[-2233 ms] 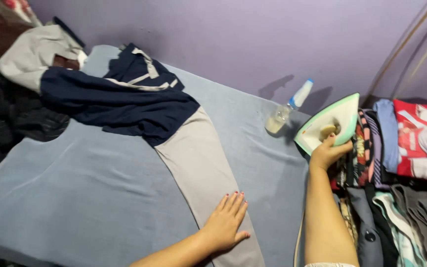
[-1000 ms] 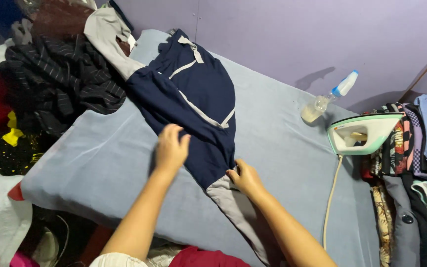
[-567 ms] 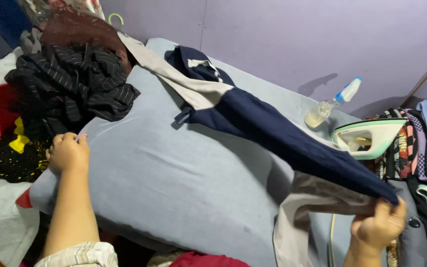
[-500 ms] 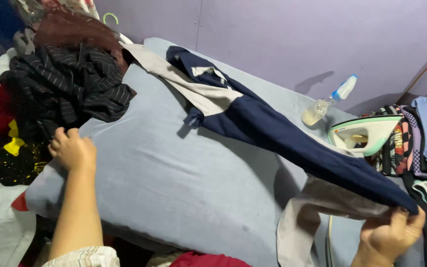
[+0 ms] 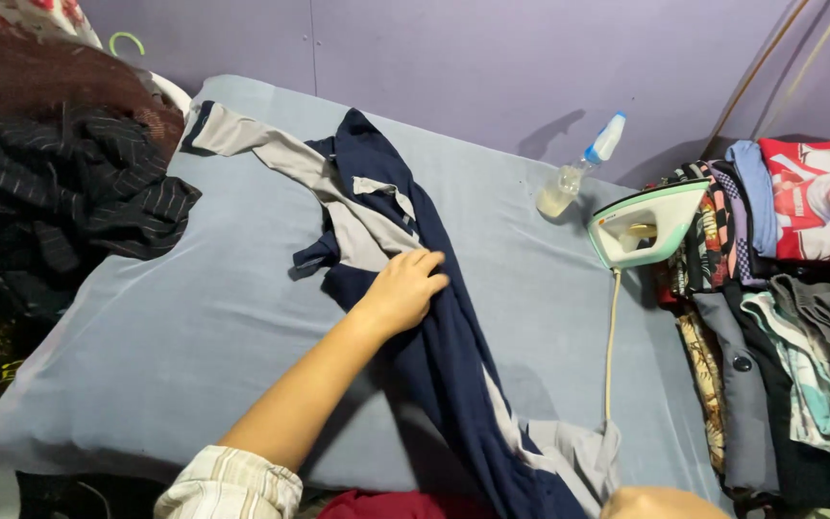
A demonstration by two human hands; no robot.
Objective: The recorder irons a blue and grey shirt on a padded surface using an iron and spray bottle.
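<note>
Lying diagonally across the grey padded surface [image 5: 194, 327], the navy and grey garment [image 5: 444, 336] is pressed mid-length by the loosely spread left hand [image 5: 403, 288], while the right hand [image 5: 660, 503], at the near edge, is too cropped to judge.

A purple wall [image 5: 453, 67] backs the grey-blue padded ironing surface [image 5: 175, 317]; clothes piles [image 5: 790, 317] crowd its right side.

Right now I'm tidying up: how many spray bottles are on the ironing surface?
1: the spray bottle stands at the far edge, by the wall, just left of the iron. Others may be hidden.
</note>
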